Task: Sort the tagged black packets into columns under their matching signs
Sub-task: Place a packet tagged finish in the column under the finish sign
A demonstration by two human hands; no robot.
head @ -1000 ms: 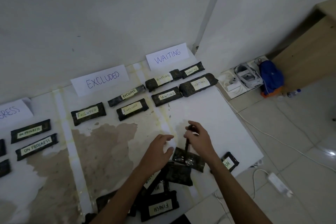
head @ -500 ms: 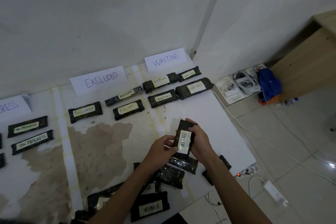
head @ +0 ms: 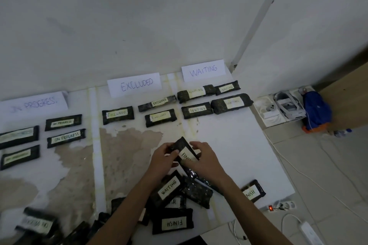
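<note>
- Packet marked FINISH (head: pixel 186 154), black with a pale tag, sits at the centre of the frame. It is tilted, raised off the table (head: pixel 235 145), and held between both hands.
- The left grip (head: pixel 163 158) is closed on the packet's left edge, with the thumb lying across its face.
- The right grip (head: pixel 205 162) is curled round the packet's right edge, fingertips at its top corner.
- Just below the hands lies a loose pile. It holds a WAITING packet (head: pixel 169 190) partly under the left forearm, a face-down packet (head: pixel 197 192) touching it, and an upside-down FINISH packet (head: pixel 172 223) at the bottom.
- Another FINISH packet (head: pixel 253 192) lies apart, near the table's right edge, just beside the right forearm.
- Along the wall stand three paper signs: ON PROGRESS sign (head: pixel 33 104) at upper left, EXCLUDED sign (head: pixel 134 85) in the middle, WAITING sign (head: pixel 203 70) to its right.
- Four packets lie below the WAITING sign, three below EXCLUDED and four below ON PROGRESS, all tags up.
- A blurred packet (head: pixel 37 225) lies at the lower left; its tag is hard to read.
- On the floor at right are a white headset (head: pixel 286 105), a blue bag (head: pixel 316 111) and a power strip (head: pixel 280 206) with a red light.
</note>
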